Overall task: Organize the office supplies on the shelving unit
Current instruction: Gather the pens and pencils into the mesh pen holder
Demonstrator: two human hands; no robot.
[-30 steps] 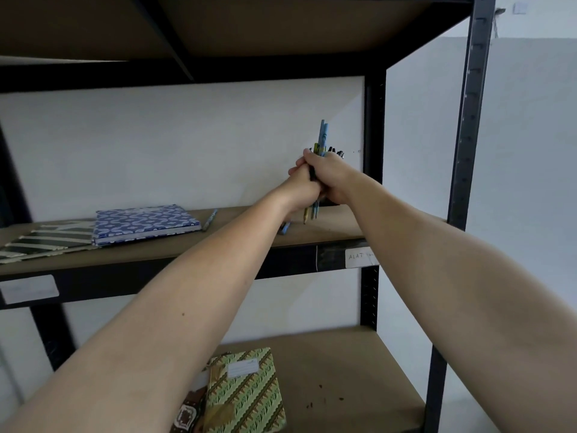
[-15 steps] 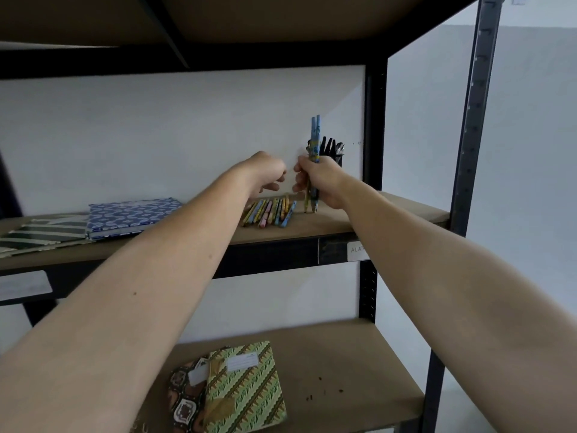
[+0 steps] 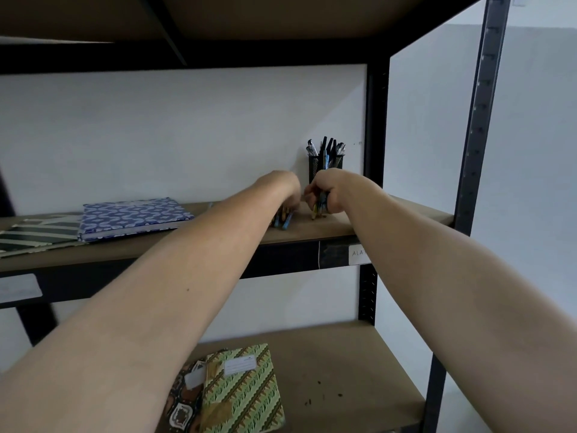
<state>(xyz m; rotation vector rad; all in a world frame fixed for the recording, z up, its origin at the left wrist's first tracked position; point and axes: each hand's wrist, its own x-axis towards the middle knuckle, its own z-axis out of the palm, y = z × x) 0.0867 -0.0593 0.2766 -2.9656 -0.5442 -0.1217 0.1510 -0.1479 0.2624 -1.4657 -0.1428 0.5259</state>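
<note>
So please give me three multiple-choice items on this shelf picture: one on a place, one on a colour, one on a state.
1. Where is the pen cup?
A. middle shelf, by the wall
B. bottom shelf
C. floor

2. What colour is the notebook on the middle shelf?
A. red
B. blue patterned
C. plain white

3. What is the right hand doing?
A. resting open
B. gripping a bundle of pencils
C. holding a notebook

Answers:
1 A, the cup stands behind the hands.
2 B, its cover shows blue print.
3 B, pencil tips stick out below the fist.
</note>
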